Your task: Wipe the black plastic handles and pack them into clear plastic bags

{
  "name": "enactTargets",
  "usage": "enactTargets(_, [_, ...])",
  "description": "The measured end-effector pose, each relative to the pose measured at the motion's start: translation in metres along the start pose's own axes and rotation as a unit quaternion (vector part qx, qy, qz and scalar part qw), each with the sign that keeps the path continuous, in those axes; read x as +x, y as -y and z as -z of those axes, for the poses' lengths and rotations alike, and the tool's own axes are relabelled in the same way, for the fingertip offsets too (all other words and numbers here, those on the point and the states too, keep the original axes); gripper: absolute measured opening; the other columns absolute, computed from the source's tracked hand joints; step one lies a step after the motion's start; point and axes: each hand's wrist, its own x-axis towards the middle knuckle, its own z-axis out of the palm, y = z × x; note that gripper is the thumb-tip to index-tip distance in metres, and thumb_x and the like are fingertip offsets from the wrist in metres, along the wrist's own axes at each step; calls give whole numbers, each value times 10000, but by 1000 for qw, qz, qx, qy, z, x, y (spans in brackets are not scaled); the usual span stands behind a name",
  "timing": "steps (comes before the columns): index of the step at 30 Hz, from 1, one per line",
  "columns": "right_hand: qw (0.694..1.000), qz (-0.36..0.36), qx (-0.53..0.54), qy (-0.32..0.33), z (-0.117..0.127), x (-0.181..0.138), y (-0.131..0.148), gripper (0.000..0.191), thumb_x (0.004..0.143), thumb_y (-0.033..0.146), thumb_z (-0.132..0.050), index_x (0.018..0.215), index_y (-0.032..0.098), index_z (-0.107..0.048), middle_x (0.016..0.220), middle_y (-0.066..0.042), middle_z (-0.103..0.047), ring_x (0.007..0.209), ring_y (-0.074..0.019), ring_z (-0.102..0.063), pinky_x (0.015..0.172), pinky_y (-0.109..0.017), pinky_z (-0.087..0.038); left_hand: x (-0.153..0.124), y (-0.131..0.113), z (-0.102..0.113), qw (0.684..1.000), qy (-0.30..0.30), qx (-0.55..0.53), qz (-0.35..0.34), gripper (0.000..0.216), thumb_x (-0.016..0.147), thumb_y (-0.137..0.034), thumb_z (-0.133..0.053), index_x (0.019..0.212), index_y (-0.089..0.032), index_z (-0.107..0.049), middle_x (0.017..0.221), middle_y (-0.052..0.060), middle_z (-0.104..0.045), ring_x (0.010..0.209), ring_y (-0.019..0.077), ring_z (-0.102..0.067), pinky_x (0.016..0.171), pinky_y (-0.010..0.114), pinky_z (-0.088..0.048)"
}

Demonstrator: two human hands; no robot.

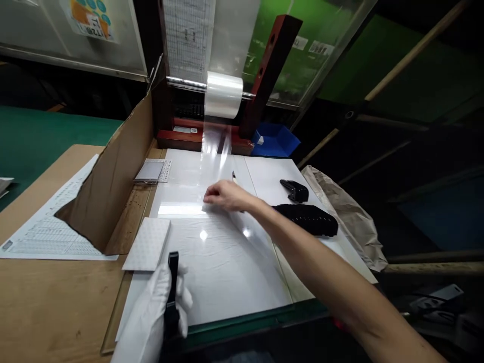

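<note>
Over the glossy white worktop [230, 282], the gloved left hand [159, 297] grips slim black plastic [173, 280], the right hand [226, 195] pinching clear film [216, 141].

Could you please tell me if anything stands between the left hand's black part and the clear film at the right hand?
Nothing visible does: between the black part in the left hand and the clear film at the right hand lies only flat white surface. The white pad lies farther left.
</note>
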Motion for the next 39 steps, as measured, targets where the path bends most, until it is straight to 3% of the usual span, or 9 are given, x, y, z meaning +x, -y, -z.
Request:
enactTargets(4, [999, -7, 1, -34, -39, -80, 28, 197, 1019, 254, -591, 983, 167, -764, 940, -58, -748, 803, -155, -671, 737, -285, -512, -9, -31, -12, 933, -86, 288, -195, 538, 739, -756, -679, 889, -240, -647, 836, 9, -693, 716, 197, -651, 610, 280, -523])
enactTargets(7, [999, -4, -10, -50, -67, -139, 49, 203, 1024, 242, -574, 959, 160, -748, 889, -56, -705, 760, -159, -627, 664, -274, -470, -19, -50, -34, 881, -54, 375, -283, 420, 795, -662, -676, 831, -244, -673, 801, -18, -639, 771, 184, -594, 696, 263, -459])
enactTargets(13, [997, 30, -28, -70, -95, -212, 74, 145, 999, 205, -590, 901, 175, -693, 865, -15, -649, 761, -145, -583, 658, -261, -429, 1, -54, -89, 883, -9, 397, -249, 514, 868, -651, -565, 617, -213, -471, 616, -49, -471, 645, 142, -442, 592, 267, -351])
enactTargets(16, [995, 35, -23, -89, -101, -225, 73, 176, 1004, 227, -587, 847, 182, -653, 841, -1, -631, 733, -136, -566, 630, -256, -413, 12, -39, -89, 874, -12, 435, -217, 390, 873, -598, -575, 880, -217, -656, 639, -33, -608, 651, 192, -573, 618, 304, -418])
enactTargets(19, [994, 39, -12, -103, -100, -230, 69, 198, 1006, 228, -579, 817, 188, -622, 821, 10, -613, 720, -132, -551, 641, -255, -420, 11, -14, -61, 855, 1, 463, -235, 492, 893, -499, -572, 1319, -254, -602, 838, 7, -762, 830, 263, -715, 780, 380, -539])
enactTargets(21, [993, 52, -5, -105, -96, -230, 67, 197, 1014, 242, -570, 833, 189, -627, 829, 10, -617, 740, -137, -553, 702, -258, -448, 5, 4, -32, 834, 76, 435, -329, 375, 897, -408, -555, 1204, -241, -692, 1114, 57, -777, 1060, 268, -719, 955, 393, -556])
enactTargets(25, [990, 78, 21, -113, -75, -218, 60, 196, 1031, 284, -560, 923, 183, -688, 917, -23, -661, 881, -170, -578, 877, -305, -472, -5, 25, 6, 801, 168, 443, -366, 323, 853, -384, -662, 1150, -303, -757, 1303, 20, -717, 1195, 242, -672, 1098, 350, -491])
enactTargets(32, [941, -11, 327, -86, -34, -171, 24, 466, 934, 465, -695, 1327, 227, -617, 1189, -53, -705, 1096, -198, -659, 901, -325, -535, -3, -10, -33, 898, -5, 353, -263, 445, 762, -643, -709, 903, -229, -793, 953, 42, -806, 959, 261, -737, 842, 281, -587])
enactTargets(39, [951, -97, 173, -238, -59, -122, -6, 289, 984, 270, -597, 1265, 214, -636, 870, 18, -700, 817, -140, -661, 792, -284, -513, 55, -37, -71, 714, -81, 574, -392, 409, 950, -499, -459, 700, -226, -633, 819, 69, -689, 835, 268, -631, 761, 374, -456])
